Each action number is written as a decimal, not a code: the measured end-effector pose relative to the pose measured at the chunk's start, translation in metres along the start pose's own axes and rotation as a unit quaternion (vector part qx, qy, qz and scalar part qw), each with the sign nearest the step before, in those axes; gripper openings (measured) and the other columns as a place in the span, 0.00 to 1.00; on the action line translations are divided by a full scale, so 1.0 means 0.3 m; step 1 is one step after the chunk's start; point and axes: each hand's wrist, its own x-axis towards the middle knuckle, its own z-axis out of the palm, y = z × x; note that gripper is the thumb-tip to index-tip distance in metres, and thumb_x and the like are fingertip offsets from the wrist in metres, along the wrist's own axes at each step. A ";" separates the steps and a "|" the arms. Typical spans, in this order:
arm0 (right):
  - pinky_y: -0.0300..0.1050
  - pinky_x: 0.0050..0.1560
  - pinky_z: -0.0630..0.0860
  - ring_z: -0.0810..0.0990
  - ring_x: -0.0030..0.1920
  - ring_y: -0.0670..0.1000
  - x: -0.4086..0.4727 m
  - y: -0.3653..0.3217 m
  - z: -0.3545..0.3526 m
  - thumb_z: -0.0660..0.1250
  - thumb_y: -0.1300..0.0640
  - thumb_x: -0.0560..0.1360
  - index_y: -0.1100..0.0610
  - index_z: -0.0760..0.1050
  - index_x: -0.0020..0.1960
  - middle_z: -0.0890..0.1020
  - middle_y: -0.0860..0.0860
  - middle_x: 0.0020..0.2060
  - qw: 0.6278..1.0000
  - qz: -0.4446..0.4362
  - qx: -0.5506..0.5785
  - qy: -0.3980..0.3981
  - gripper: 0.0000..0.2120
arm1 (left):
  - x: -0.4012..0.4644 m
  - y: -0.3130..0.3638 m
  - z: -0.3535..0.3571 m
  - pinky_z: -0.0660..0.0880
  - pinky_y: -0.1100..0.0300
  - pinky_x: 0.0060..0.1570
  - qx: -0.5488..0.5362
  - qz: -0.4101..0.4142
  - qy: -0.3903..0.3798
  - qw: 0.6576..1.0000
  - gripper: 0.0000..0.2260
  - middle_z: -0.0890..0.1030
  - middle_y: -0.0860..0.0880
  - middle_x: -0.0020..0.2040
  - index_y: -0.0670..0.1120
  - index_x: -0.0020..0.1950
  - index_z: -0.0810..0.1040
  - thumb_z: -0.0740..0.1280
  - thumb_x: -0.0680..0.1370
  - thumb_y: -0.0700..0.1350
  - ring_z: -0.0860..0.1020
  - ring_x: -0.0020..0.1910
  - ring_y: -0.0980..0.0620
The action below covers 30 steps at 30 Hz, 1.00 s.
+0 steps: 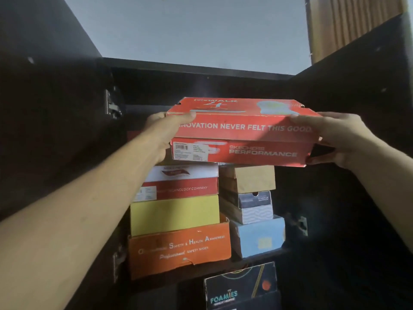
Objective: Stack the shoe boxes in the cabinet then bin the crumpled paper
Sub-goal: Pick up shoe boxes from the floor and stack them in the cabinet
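Observation:
A red Skechers shoe box [243, 133] is held level at the top of the open dark cabinet [67, 108]. My left hand [165, 128] grips its left end with the thumb on the lid. My right hand [339, 137] grips its right end. Just under it are two stacks. The left stack has a red and white box [181, 183], a yellow box [175, 214] and an orange safety-shoe box [178, 251]. The right stack has a tan box [250, 177], a grey box [252, 206] and a light blue box [259, 236]. No crumpled paper is in view.
A black Foamies box [241, 285] sits on the shelf below. The cabinet doors stand open at left and right [357, 86], with metal hinges [111, 104] on the left side. A pale wall and a wooden slatted panel [353, 21] are above.

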 end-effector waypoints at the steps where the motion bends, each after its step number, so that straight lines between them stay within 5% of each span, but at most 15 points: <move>1: 0.54 0.34 0.81 0.82 0.37 0.49 0.026 -0.014 0.021 0.79 0.50 0.66 0.54 0.81 0.53 0.83 0.50 0.41 1.000 -0.007 0.005 0.001 0.18 | 0.019 0.018 -0.004 0.69 0.68 0.15 -0.006 0.009 0.011 1.000 0.15 0.84 0.49 0.42 0.45 0.55 0.78 0.75 0.72 0.47 0.81 0.25 0.59; 5: 0.54 0.36 0.82 0.83 0.39 0.50 0.144 -0.056 0.126 0.79 0.47 0.66 0.54 0.77 0.56 0.83 0.50 0.42 0.999 -0.033 0.012 0.010 0.23 | 0.106 0.064 -0.027 0.67 0.68 0.13 0.005 0.033 0.049 0.998 0.17 0.84 0.47 0.45 0.44 0.58 0.77 0.75 0.72 0.45 0.80 0.23 0.58; 11: 0.56 0.42 0.83 0.84 0.42 0.54 0.327 -0.061 0.329 0.79 0.44 0.66 0.53 0.76 0.41 0.83 0.52 0.44 0.997 -0.069 -0.004 0.033 0.17 | 0.272 0.063 -0.091 0.71 0.63 0.15 0.003 0.019 0.085 0.996 0.20 0.82 0.43 0.50 0.42 0.63 0.71 0.74 0.73 0.39 0.81 0.34 0.49; 17: 0.57 0.46 0.83 0.84 0.45 0.55 0.487 -0.041 0.514 0.78 0.41 0.64 0.55 0.79 0.55 0.83 0.52 0.48 0.995 -0.084 -0.011 0.046 0.26 | 0.443 0.009 -0.164 0.74 0.60 0.30 0.025 0.032 0.131 0.991 0.21 0.81 0.45 0.54 0.46 0.61 0.70 0.74 0.71 0.39 0.82 0.42 0.48; 22: 0.57 0.49 0.83 0.84 0.46 0.56 0.598 -0.007 0.635 0.76 0.45 0.69 0.54 0.79 0.53 0.83 0.52 0.47 0.996 -0.080 -0.012 0.038 0.18 | 0.541 -0.009 -0.221 0.77 0.58 0.32 0.068 0.020 0.106 0.992 0.23 0.83 0.45 0.51 0.46 0.61 0.74 0.75 0.67 0.39 0.84 0.42 0.47; 27: 0.56 0.48 0.83 0.84 0.45 0.56 0.687 0.037 0.722 0.76 0.50 0.69 0.53 0.79 0.48 0.84 0.54 0.48 0.997 -0.062 -0.013 0.035 0.11 | 0.630 -0.074 -0.279 0.79 0.50 0.53 0.117 0.037 0.105 0.987 0.34 0.80 0.46 0.57 0.47 0.59 0.72 0.76 0.54 0.43 0.81 0.52 0.47; 30: 0.55 0.49 0.83 0.84 0.46 0.56 0.715 0.064 0.763 0.75 0.55 0.71 0.53 0.76 0.44 0.83 0.55 0.50 0.997 -0.056 -0.030 0.031 0.08 | 0.634 -0.085 -0.292 0.75 0.54 0.54 0.152 0.057 0.091 0.983 0.31 0.79 0.48 0.56 0.47 0.60 0.69 0.76 0.60 0.41 0.78 0.55 0.49</move>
